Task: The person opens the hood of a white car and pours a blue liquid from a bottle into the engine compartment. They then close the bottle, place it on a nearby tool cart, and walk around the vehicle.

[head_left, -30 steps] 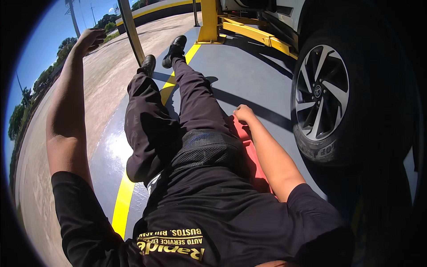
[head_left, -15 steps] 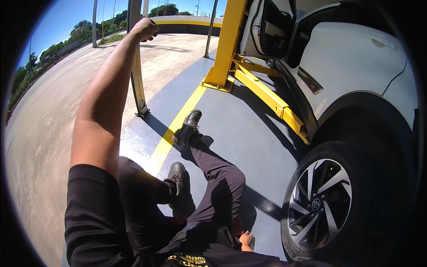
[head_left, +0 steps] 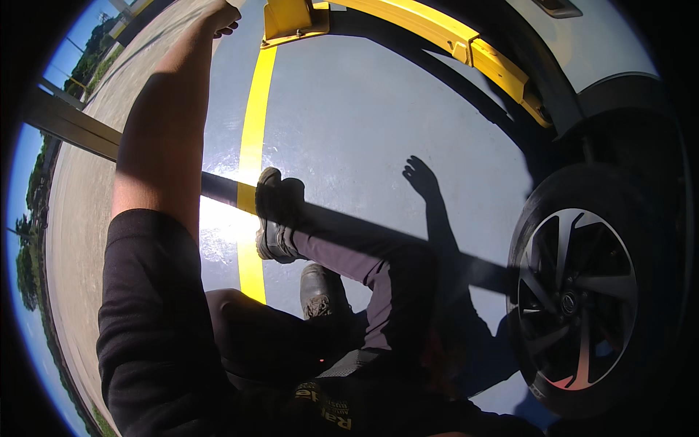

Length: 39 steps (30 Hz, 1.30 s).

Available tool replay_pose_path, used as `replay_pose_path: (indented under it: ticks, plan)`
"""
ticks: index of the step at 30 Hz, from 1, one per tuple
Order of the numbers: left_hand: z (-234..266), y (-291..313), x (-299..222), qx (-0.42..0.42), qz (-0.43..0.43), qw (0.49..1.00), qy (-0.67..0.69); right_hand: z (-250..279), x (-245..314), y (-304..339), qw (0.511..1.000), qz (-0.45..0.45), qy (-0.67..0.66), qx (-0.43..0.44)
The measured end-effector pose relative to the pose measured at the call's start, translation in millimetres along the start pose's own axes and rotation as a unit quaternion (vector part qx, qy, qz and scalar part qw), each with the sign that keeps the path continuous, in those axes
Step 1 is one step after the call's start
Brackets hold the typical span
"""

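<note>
My left hand point(head_left: 221, 17) is raised at the end of an outstretched arm, at the upper left. Its fingers hang loosely bent, a little apart, with nothing seen in them. The nearest thing to it is the base of a yellow lift post point(head_left: 295, 25), just to its right, and the two look apart. A hand's shadow with parted fingers falls on the grey floor point(head_left: 349, 109). My right hand is out of sight. At the right stands a car wheel point(head_left: 571, 298) with a dark and silver spoked rim, beside my bent leg point(head_left: 349, 258).
A yellow lift arm point(head_left: 437, 29) reaches under the white car point(head_left: 619, 44). A yellow line point(head_left: 252, 138) runs along the floor near my dark boots point(head_left: 275, 218). A metal post point(head_left: 69, 124) shows at the left, with concrete ground beyond.
The view has tipped downward and turned, so the lift post and car moved up and the wheel shifted right. My right hand has left view. My left arm stays stretched out.
</note>
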<state>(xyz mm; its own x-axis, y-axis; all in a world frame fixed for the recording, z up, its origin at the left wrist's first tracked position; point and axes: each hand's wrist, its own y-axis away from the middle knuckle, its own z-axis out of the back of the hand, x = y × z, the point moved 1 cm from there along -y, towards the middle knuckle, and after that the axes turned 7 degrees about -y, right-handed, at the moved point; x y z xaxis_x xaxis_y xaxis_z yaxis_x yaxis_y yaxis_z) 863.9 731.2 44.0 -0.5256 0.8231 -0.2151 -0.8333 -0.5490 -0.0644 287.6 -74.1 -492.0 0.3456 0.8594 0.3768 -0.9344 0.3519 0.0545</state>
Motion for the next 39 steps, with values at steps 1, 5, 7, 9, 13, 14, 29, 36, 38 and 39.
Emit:
replay_pose_path:
  ticks: [1,5,7,9,13,14,29,36,38,39]
  plan:
    - [20,-19,-13,0.004,0.004,1.000,-0.015,-1,4,-4,1.000,-0.017,-0.011,-0.012]
    - [82,-65,-14,0.060,0.028,0.997,-0.028,1,8,-6,0.997,-0.031,-0.065,-0.041]
    - [113,-76,6,0.066,0.059,0.993,-0.075,1,4,4,0.994,-0.031,-0.096,-0.049]
    - [150,-86,27,0.098,0.087,0.980,-0.149,0,-2,18,0.992,-0.038,-0.113,-0.043]
    - [240,-133,35,0.072,0.100,0.987,-0.100,12,1,27,0.993,0.010,0.060,0.097]
    - [249,-147,33,0.045,0.112,0.989,-0.091,24,6,31,0.982,0.030,0.120,0.141]
    - [266,-279,-117,0.339,-0.037,0.937,-0.070,188,320,-304,0.956,0.026,-0.166,0.239]
    - [408,-285,25,0.317,0.038,0.944,-0.088,417,542,-339,0.921,0.004,-0.138,0.363]
    - [428,-267,78,0.324,0.030,0.943,-0.065,464,571,-317,0.921,0.011,-0.106,0.374]
    - [431,-254,105,0.340,0.040,0.938,-0.052,477,583,-310,0.930,0.025,-0.049,0.364]
